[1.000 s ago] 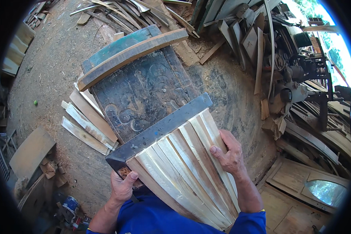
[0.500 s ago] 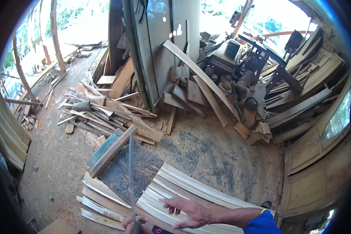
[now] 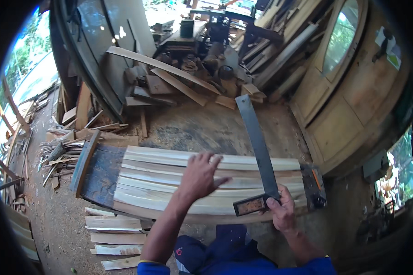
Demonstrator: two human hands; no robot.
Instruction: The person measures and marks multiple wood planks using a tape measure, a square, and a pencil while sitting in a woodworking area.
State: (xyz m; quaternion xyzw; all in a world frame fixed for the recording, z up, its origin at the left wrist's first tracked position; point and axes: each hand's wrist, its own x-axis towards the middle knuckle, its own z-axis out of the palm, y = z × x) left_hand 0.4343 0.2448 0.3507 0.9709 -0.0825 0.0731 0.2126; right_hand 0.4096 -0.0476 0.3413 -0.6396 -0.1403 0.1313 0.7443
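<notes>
My right hand (image 3: 283, 208) grips a try square (image 3: 258, 146) at the corner, thumb over the joint. Its long metal blade points up and away, and the short dark stock with a wood-coloured inset lies toward the left. My left hand (image 3: 201, 176) is spread over pale wooden slats (image 3: 151, 181), with nothing in it; whether its fingers touch the wood I cannot tell. Several slats lie side by side along a dark workbench (image 3: 103, 172).
A wooden strip (image 3: 88, 160) crosses the bench's left end. More short boards (image 3: 114, 223) lie below, at the near left. An orange pencil-like stick (image 3: 316, 178) is at the bench's right end. Scrap wood (image 3: 59, 153), stacked offcuts and wooden doors (image 3: 339, 105) surround the bench.
The try square has passed from my left hand to my right. My left hand has come up over the slats, and the view has swung to the right.
</notes>
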